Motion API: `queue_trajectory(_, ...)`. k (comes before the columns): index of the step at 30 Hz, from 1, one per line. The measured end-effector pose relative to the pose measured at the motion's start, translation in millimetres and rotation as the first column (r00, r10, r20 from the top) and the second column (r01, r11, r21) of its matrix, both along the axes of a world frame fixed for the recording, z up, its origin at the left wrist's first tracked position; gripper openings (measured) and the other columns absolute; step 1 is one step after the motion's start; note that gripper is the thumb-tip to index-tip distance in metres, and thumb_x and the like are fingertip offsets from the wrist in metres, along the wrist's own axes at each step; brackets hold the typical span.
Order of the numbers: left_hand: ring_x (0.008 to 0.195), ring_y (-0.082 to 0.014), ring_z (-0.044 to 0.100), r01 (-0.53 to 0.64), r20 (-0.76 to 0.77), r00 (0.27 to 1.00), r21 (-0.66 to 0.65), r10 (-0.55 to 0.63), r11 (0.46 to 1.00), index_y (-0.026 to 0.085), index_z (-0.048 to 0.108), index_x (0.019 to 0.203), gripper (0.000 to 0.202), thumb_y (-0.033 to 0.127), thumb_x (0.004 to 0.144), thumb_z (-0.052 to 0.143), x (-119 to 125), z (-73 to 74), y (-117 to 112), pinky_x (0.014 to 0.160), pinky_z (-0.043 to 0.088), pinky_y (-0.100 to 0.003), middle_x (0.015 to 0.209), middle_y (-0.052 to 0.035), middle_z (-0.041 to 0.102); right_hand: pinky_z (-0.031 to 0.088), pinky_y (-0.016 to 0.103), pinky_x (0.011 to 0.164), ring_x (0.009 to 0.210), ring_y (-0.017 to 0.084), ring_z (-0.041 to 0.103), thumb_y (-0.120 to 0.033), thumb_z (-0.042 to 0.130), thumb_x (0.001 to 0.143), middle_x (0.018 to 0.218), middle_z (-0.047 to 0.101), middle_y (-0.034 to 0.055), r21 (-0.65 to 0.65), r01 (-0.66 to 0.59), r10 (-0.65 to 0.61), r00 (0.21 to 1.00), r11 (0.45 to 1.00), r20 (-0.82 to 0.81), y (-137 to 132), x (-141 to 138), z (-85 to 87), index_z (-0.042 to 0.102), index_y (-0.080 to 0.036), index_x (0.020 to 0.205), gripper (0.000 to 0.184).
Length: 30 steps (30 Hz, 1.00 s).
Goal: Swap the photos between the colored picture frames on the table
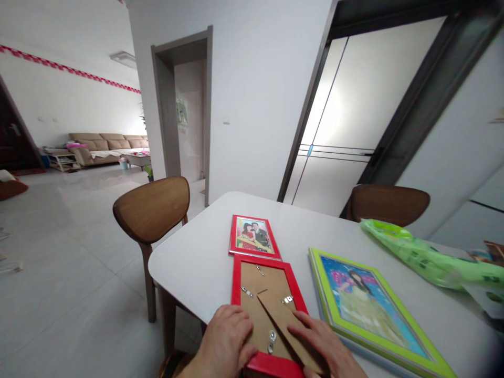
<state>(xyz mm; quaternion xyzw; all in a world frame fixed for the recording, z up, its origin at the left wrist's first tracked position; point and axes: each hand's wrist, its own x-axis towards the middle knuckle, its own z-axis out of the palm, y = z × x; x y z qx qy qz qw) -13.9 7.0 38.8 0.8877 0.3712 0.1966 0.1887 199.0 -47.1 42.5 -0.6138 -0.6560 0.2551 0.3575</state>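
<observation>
A red picture frame lies face down at the table's near edge, its brown backing board up. Metal clips and a hanger show on the board. A brown cardboard stand slants across it from the lower right. My left hand is closed over the frame's left edge, thumb near the lower rim. My right hand holds the lower right side, its fingers resting on the stand and its palm partly out of view. Just beyond, touching or nearly so, a second red picture frame lies face up with a couple's picture.
On the right a lime-green picture frame lies face up, seemingly on another frame. A green plastic bag is past it on the white table. Wooden chairs stand at the left and far right.
</observation>
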Motion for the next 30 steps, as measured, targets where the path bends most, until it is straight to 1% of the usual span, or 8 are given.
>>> queue_trajectory(5, 0.098, -0.0237, 0.048, 0.003, -0.008, 1.0, 0.02, -0.003, 1.0, 0.017, 0.06, 0.081, 0.014, 0.017, 0.068, 0.062, -3, 0.3, -1, 0.088, 0.034, -0.037, 0.1, -0.007, 0.059, 0.024, 0.045, 0.095, 0.11, 0.028, 0.042, -0.022, 0.058, 0.054, 0.116, 0.053, 0.0056, 0.065, -0.01, 0.007, 0.999, 0.998, 0.038, 0, 4, -13.7, 0.065, -0.029, 0.091, 0.039)
queue_trajectory(9, 0.107, -0.0269, 0.043, 0.061, -0.038, 0.997, -0.04, -0.063, 0.997, 0.017, 0.056, 0.093, 0.038, 0.033, 0.061, 0.068, -3, 5.4, -3, 0.095, 0.025, -0.044, 0.113, -0.0102, 0.052, 0.029, 0.042, 0.092, 0.105, 0.025, 0.044, -0.027, 0.053, 0.065, 0.113, 0.054, 0.0082, 0.085, -0.025, 0.006, 0.975, 0.996, 0.222, 13, 3, -11.0, 0.062, -0.023, 0.098, 0.035)
queue_trajectory(13, 0.114, -0.0261, 0.038, 0.091, -0.096, 0.99, -0.097, -0.101, 0.991, 0.018, 0.053, 0.097, 0.048, 0.045, 0.059, 0.067, -3, 3.3, -2, 0.098, 0.019, -0.045, 0.124, -0.0093, 0.044, 0.035, 0.04, 0.086, 0.097, 0.025, 0.046, -0.023, 0.042, 0.073, 0.105, 0.054, 0.0138, 0.086, 0.058, -0.092, 0.871, 0.995, 0.483, 37, -5, -4.6, 0.059, -0.013, 0.097, 0.032)
queue_trajectory(16, 0.114, -0.0246, 0.038, 0.066, -0.112, 0.991, -0.109, -0.078, 0.992, 0.018, 0.053, 0.096, 0.048, 0.047, 0.06, 0.067, -4, -2.0, -1, 0.098, 0.021, -0.042, 0.124, -0.0078, 0.044, 0.036, 0.039, 0.082, 0.093, 0.025, 0.045, -0.024, 0.038, 0.076, 0.1, 0.053, 0.0138, 0.099, 0.071, -0.116, 0.787, 0.993, 0.606, 48, -10, -2.1, 0.06, -0.013, 0.09, 0.028)
queue_trajectory(21, 0.113, -0.0241, 0.039, 0.026, -0.079, 0.996, -0.091, -0.033, 0.995, 0.018, 0.049, 0.106, 0.058, 0.047, 0.059, 0.067, -2, -9.7, -2, 0.097, 0.023, -0.042, 0.123, -0.0078, 0.046, 0.038, 0.035, 0.08, 0.087, 0.022, 0.047, -0.023, 0.036, 0.078, 0.091, 0.053, 0.0116, 0.09, 0.041, -0.088, 0.773, 0.995, 0.628, 50, -7, -5.0, 0.059, -0.014, 0.078, 0.024)
queue_trajectory(24, 0.112, -0.0241, 0.04, 0.02, -0.073, 0.997, -0.086, -0.026, 0.996, 0.019, 0.053, 0.1, 0.052, 0.047, 0.059, 0.067, -2, -8.8, -3, 0.097, 0.024, -0.041, 0.122, -0.0079, 0.047, 0.038, 0.036, 0.083, 0.093, 0.023, 0.047, -0.026, 0.038, 0.078, 0.098, 0.053, 0.0131, 0.117, 0.032, -0.098, 0.774, 0.993, 0.625, 45, -4, -9.7, 0.06, -0.013, 0.084, 0.026)
queue_trajectory(27, 0.11, -0.0241, 0.041, 0.034, -0.073, 0.997, -0.081, -0.04, 0.996, 0.019, 0.056, 0.092, 0.045, 0.045, 0.059, 0.069, -4, -4.6, -3, 0.096, 0.025, -0.04, 0.121, -0.0077, 0.048, 0.035, 0.042, 0.087, 0.102, 0.026, 0.044, -0.03, 0.041, 0.077, 0.111, 0.05, 0.0138, 0.159, -0.044, -0.068, 0.772, 0.986, 0.632, 33, -7, -11.6, 0.057, -0.015, 0.101, 0.032)
queue_trajectory(30, 0.109, -0.024, 0.042, 0.052, -0.079, 0.995, -0.079, -0.058, 0.996, 0.018, 0.057, 0.089, 0.041, 0.042, 0.059, 0.07, -4, -1.8, -2, 0.095, 0.027, -0.038, 0.12, -0.0077, 0.049, 0.033, 0.042, 0.09, 0.108, 0.024, 0.04, -0.028, 0.041, 0.078, 0.118, 0.047, 0.0079, 0.137, -0.248, 0.11, 0.77, 0.959, 0.628, 19, -15, -7.9, 0.055, -0.025, 0.105, 0.031)
